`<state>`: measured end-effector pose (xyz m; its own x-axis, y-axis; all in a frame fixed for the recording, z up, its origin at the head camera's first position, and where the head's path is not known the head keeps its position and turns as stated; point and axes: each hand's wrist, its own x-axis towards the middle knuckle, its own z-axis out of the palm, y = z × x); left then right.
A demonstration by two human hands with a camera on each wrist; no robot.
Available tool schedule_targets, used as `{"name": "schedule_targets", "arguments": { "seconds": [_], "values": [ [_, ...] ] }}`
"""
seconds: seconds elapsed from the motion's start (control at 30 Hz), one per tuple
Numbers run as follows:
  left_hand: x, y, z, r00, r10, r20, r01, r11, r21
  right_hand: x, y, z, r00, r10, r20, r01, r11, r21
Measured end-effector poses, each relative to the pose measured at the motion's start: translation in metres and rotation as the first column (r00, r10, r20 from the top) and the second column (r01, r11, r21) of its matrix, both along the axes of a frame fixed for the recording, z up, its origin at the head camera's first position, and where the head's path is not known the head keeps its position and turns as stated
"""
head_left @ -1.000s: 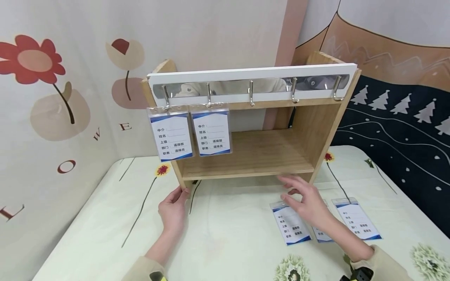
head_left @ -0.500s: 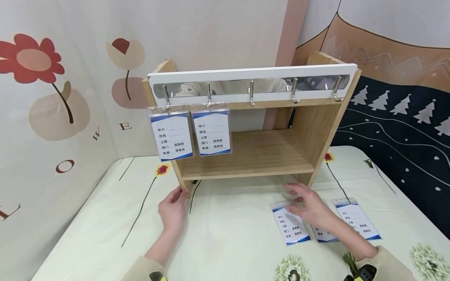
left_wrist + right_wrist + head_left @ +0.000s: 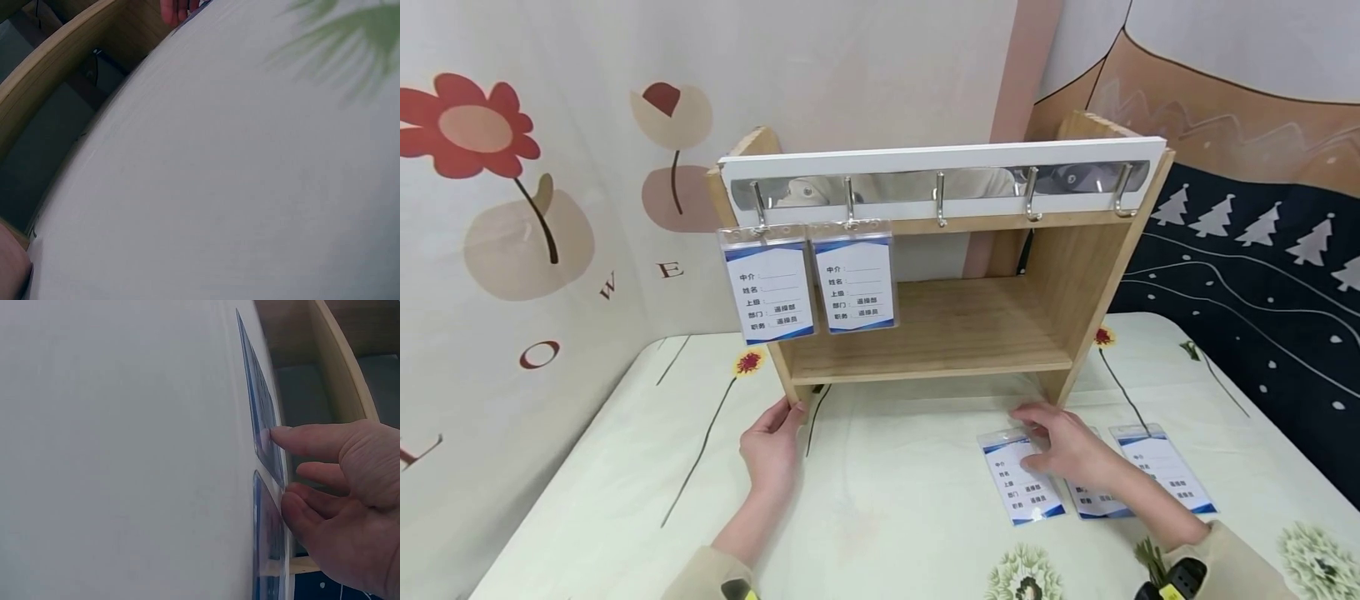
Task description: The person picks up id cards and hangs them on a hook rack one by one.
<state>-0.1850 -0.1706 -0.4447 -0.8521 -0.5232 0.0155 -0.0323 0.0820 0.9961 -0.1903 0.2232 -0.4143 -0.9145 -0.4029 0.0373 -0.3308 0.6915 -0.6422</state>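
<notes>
My left hand (image 3: 771, 450) grips the lower left leg of a wooden shelf (image 3: 925, 342) between thumb and fingers. My right hand (image 3: 1071, 446) hovers low over a clear-sleeved ID badge (image 3: 1022, 492) lying on the table. In the right wrist view the thumb (image 3: 300, 439) reaches the face of that badge (image 3: 257, 419), its fingers spread apart and not closed round it. A second badge (image 3: 1093, 502) lies partly under the right hand, and a third badge (image 3: 1176, 479) lies further right. Two badges, one left (image 3: 771, 292) and one beside it (image 3: 856, 283), hang from hooks.
A white rail (image 3: 895, 157) with several metal hooks (image 3: 940, 200) runs along the shelf's top front. The three right-hand hooks carry nothing. A flower-printed cloth (image 3: 887, 517) covers the table, and patterned fabric (image 3: 1262, 275) stands behind at the right.
My right hand has come down and a little right, away from the shelf's lower edge and onto the left of the lying badges. The left hand keeps its grip on the leg.
</notes>
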Motion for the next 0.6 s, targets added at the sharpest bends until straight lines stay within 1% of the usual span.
{"name": "schedule_targets", "arguments": {
  "seconds": [0.2,0.37,0.47,0.6],
  "values": [
    [0.000,0.000,0.000,1.000,-0.002,-0.003,0.002,1.000,0.003,-0.003,0.001,0.005,1.000,0.029,0.011,-0.029,0.997,0.067],
    [0.000,0.001,0.000,1.000,-0.004,0.009,0.004,1.000,0.001,-0.010,0.003,0.009,0.997,0.058,0.045,-0.061,0.994,0.086],
    [0.000,0.001,0.000,1.000,0.001,0.011,-0.001,1.000,0.001,-0.013,0.004,0.010,0.996,0.078,0.051,-0.083,0.991,0.102],
    [0.000,0.000,0.000,1.000,0.000,0.006,0.000,1.000,0.003,-0.016,0.004,0.011,0.994,0.098,0.053,-0.103,0.990,0.098]
  ]
}}
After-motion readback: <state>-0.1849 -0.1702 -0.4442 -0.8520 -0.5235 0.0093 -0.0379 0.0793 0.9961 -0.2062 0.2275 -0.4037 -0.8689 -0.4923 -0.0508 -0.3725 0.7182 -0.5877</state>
